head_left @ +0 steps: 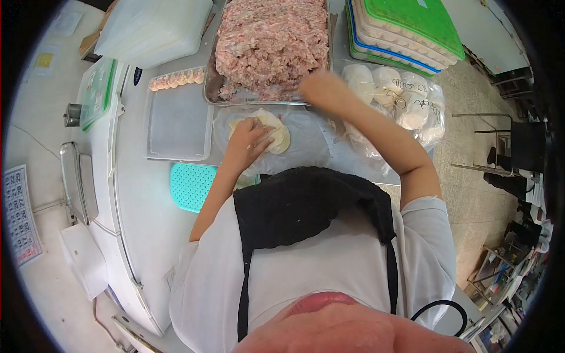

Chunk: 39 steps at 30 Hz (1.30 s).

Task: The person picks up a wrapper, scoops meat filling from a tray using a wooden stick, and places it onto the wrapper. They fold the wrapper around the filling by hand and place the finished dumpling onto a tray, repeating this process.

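Observation:
Round, pale dough wrappers (281, 141) lie in a loose overlapping pile on a clear plastic sheet. My left hand (250, 140) is over the left side of this pile, its fingers curled against a wrapper. Just beyond is a metal tray (259, 104) heaped with pinkish minced filling (271, 47). At the tray's front right corner, my right hand (323, 91) is closed like a fist and slightly blurred; whatever it grips is hidden. To the left, a shallow plastic tray (179, 129) has a row of filled dumplings (176, 78) along its far edge.
Bags of round wrapper stacks (406, 97) lie to the right. Behind them are stacked dumpling trays under a green lid (418, 23). Translucent containers (154, 29) are piled at the far left. A turquoise perforated mat (193, 185) sits near my left forearm.

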Each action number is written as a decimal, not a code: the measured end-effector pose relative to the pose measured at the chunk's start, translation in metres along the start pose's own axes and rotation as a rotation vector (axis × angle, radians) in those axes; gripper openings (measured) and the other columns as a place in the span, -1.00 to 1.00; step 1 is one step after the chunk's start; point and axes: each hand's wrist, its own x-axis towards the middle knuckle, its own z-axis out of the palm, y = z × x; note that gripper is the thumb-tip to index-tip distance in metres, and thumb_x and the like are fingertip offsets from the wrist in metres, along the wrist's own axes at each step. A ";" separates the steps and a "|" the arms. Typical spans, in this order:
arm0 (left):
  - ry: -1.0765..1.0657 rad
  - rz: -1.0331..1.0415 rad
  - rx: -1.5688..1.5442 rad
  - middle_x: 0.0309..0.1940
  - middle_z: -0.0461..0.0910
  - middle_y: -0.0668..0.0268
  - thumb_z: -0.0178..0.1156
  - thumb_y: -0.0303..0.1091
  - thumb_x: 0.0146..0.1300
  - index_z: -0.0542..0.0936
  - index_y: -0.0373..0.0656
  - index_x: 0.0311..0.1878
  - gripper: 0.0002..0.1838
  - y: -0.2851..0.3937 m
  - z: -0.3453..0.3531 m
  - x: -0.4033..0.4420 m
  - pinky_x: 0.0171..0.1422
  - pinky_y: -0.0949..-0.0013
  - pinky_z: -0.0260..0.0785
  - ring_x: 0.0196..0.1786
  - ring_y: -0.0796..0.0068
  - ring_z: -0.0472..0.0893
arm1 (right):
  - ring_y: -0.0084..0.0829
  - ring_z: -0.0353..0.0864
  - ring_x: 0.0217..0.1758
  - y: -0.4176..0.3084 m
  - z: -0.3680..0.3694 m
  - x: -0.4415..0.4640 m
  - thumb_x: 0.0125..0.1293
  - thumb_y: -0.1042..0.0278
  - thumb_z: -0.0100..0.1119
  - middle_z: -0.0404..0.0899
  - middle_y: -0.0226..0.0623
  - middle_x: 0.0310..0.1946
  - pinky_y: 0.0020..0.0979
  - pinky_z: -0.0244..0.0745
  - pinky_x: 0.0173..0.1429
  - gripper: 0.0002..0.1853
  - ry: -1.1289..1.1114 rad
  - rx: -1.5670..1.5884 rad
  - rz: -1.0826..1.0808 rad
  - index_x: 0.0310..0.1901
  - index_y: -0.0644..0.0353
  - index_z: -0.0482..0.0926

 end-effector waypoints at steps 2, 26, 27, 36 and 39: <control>0.145 -0.001 -0.033 -0.11 0.55 0.21 0.26 -0.28 0.22 0.63 -0.22 -0.11 -0.75 -0.013 -0.002 -0.007 0.04 0.24 0.35 -0.07 0.31 0.52 | -0.17 0.71 -0.35 -0.018 0.003 -0.007 0.12 0.35 0.10 0.67 -0.14 -0.48 -0.21 0.60 -0.35 -0.83 0.155 0.100 -0.190 -0.44 0.18 0.68; -0.309 0.158 0.350 -0.26 0.60 0.01 0.06 -0.43 0.15 0.59 -0.28 -0.24 -0.82 0.015 0.060 0.091 -0.24 0.10 0.51 -0.23 0.06 0.65 | -0.15 0.69 -0.33 -0.011 -0.003 -0.003 0.11 0.32 0.10 0.65 -0.09 -0.47 -0.18 0.57 -0.28 -0.81 0.016 0.006 -0.043 -0.47 0.21 0.66; -0.307 0.163 0.352 -0.26 0.60 0.01 0.06 -0.43 0.15 0.59 -0.28 -0.24 -0.82 0.013 0.065 0.091 -0.24 0.10 0.51 -0.23 0.06 0.65 | -0.17 0.70 -0.35 -0.019 -0.005 -0.008 0.06 0.35 0.11 0.65 -0.09 -0.48 -0.19 0.57 -0.31 -0.83 0.076 0.000 -0.111 -0.50 0.20 0.66; -0.221 0.273 0.286 -0.26 0.63 0.00 0.05 -0.47 0.11 0.61 -0.30 -0.28 -0.81 0.004 0.068 0.090 -0.22 0.11 0.55 -0.25 0.03 0.68 | -0.06 0.62 -0.34 0.019 -0.067 -0.037 0.27 0.12 0.10 0.61 -0.10 -0.49 -0.10 0.48 -0.26 -0.69 -0.006 0.072 0.206 -0.43 0.18 0.64; -0.225 0.357 0.184 -0.22 0.54 0.04 0.05 -0.49 0.11 0.55 -0.29 -0.24 -0.83 0.014 0.054 0.087 -0.06 0.10 0.47 -0.13 0.05 0.60 | -0.04 0.62 -0.33 0.019 -0.080 -0.043 0.29 0.08 0.08 0.62 -0.10 -0.47 -0.10 0.49 -0.23 -0.67 0.064 0.169 0.263 -0.40 0.16 0.66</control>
